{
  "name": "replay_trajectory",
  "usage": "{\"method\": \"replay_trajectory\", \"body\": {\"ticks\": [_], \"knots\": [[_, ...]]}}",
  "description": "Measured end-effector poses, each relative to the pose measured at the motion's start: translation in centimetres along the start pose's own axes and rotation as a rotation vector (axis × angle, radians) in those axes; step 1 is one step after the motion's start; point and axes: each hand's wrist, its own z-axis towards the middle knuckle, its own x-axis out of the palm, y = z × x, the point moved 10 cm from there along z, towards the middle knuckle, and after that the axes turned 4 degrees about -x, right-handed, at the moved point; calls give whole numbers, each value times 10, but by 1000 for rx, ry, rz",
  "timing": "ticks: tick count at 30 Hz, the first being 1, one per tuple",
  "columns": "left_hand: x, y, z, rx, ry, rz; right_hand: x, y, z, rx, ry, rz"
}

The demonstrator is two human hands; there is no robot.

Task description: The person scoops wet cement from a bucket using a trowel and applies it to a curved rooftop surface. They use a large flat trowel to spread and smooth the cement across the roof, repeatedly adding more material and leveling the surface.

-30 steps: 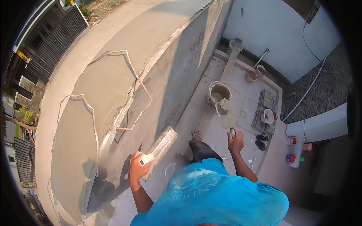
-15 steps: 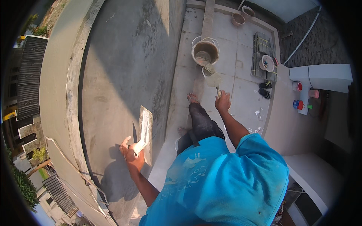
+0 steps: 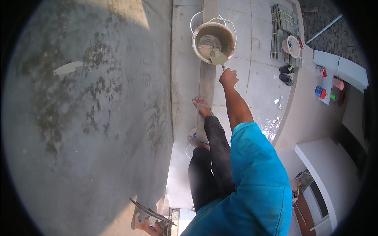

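My right hand (image 3: pixel 229 78) is closed around the handle of a small masonry trowel (image 3: pixel 219 57), its mortar-smeared blade at the near rim of a bucket (image 3: pixel 195 43). Wet grey mix (image 3: pixel 208 42) lies in the bottom of that bucket. At the lower left, my left hand (image 3: pixel 146 225) is wrapped round the handle of a flat plastering trowel (image 3: pixel 151 212), seen nearly edge-on beside the wall. Part of this hand is cut off by the picture's edge. On the grey wall (image 3: pixel 78 157), damp dark patches and a pale smear (image 3: pixel 69 68) show.
My feet (image 3: pixel 202 107) in sandals stand on a narrow board (image 3: pixel 207 78) over pale floor tiles. To the right lie bundled grey strips (image 3: pixel 281 19), a white basin (image 3: pixel 291 46), dark shoes (image 3: pixel 286 74) and small paint cans (image 3: pixel 321 91). A white ledge (image 3: pixel 327 165) juts out lower right.
My right hand has moved forward, bringing the masonry trowel to the bucket. My left hand with the plastering trowel now appears lower in view. The view has shifted toward the wall and bucket.
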Motion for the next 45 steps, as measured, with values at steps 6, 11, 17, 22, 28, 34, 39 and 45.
{"method": "replay_trajectory", "body": {"ticks": [6,11,17,22,28,34,39,45], "knots": [[-7,-101,45,67,-57,405,24,41,74,-20,52,-11],[-6,-125,49,111,-76,511,24,53,82,-102,12,22],[-3,-156,39,227,-125,616,-31,33,27,-320,-391,113],[-6,-147,38,258,-138,566,-73,-4,-4,-452,-465,483],[-3,-148,38,297,-82,443,-82,-41,-99,-457,-257,407],[-10,-182,32,408,-94,339,-74,-101,-227,-528,-119,353],[14,-234,65,650,72,114,-94,-92,-301,-609,40,709],[37,-374,48,785,741,-891,-161,14,-458,-707,1173,1132]]}}
